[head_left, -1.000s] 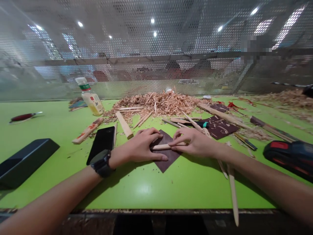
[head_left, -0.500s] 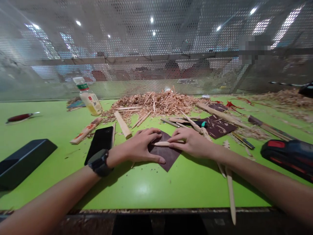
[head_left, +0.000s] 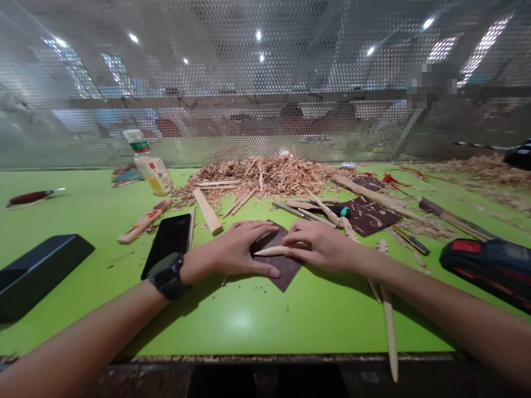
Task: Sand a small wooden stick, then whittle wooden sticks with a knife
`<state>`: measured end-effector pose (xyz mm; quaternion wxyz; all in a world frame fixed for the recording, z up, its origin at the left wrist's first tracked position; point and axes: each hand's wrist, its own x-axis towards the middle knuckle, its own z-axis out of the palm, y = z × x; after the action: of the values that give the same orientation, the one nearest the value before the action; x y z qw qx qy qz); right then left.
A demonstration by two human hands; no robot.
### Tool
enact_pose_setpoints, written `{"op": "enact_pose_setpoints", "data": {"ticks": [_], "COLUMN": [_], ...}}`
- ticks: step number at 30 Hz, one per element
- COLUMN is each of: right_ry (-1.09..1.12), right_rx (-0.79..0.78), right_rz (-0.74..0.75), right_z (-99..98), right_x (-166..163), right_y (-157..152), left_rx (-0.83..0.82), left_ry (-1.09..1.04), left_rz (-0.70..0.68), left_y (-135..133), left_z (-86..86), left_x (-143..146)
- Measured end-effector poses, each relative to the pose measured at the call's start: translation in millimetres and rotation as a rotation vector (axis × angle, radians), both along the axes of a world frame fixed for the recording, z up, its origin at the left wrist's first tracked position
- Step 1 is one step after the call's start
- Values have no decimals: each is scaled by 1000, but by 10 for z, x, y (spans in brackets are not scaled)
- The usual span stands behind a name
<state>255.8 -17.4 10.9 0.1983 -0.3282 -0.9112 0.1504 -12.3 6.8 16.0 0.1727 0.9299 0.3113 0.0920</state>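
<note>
Sandpaper point(head_left: 286, 268): dark brown sheet, laid flat on the green table point(head_left: 290, 326) kinda like a diamond, one corner pointed at the near edge
Left hand point(head_left: 238, 251): spread open, palm down, pressed onto the left part of the sandpaper; nothing is gripped, the sheet is just pinned
Pointed stick point(head_left: 270, 251): pale wood, held pretty much level across the sandpaper, sharp tip aimed left and set right by the left hand's fingers; whether they're actually touched by it can't be told
Right hand point(head_left: 321, 247): closed around the pointed stick, fingers curled over its right end
Watch point(head_left: 168, 275): black, worn on the left wrist
Phone point(head_left: 169, 242): black, laid just beyond the left wrist
Shavings point(head_left: 269, 174): big heap piled at the back by the mesh screen point(head_left: 249, 83), loose sticks scattered around it
Second sheet point(head_left: 371, 216): more sandpaper, dusted with curls, placed just behind the right hand
Long stick point(head_left: 390, 331): laid under the right forearm, its end stuck out over the near table edge
Bottle point(head_left: 151, 166): yellowish, stood at the back left by the screen
Power tool point(head_left: 489, 268): red and black, parked at the far right
Black case point(head_left: 39, 271): set down at the near left, well apart from both hands
</note>
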Motion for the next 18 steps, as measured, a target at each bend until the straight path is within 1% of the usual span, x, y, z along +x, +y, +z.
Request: {"op": "enact_pose_setpoints", "data": {"ticks": [3, 6, 8, 10, 14, 16, 18], "right_ry": [-27, -81, -93, -65, 4, -35, -98], "right_rx": [25, -52, -80, -43, 75, 111, 114], "right_rz": [-24, -36, -5, 20, -10, -34, -64], "right_z": [8, 74, 92, 58, -74, -91, -56], "right_x": [8, 135, 185, 153, -36, -61, -9], "right_y": [30, 90, 100, 79, 35, 58, 98], "left_rx": [9, -10, -21, -22, -6, -7, -9], "left_ry": [17, 44, 54, 55, 42, 42, 42], "left_rz": [-2, 20, 36, 36, 13, 13, 21], "left_y": [-4, -11, -15, -16, -13, -15, -20], "left_z": [18, 33, 35, 33, 29, 34, 42], "left_x": [10, 17, 19, 20, 20, 19, 19]}}
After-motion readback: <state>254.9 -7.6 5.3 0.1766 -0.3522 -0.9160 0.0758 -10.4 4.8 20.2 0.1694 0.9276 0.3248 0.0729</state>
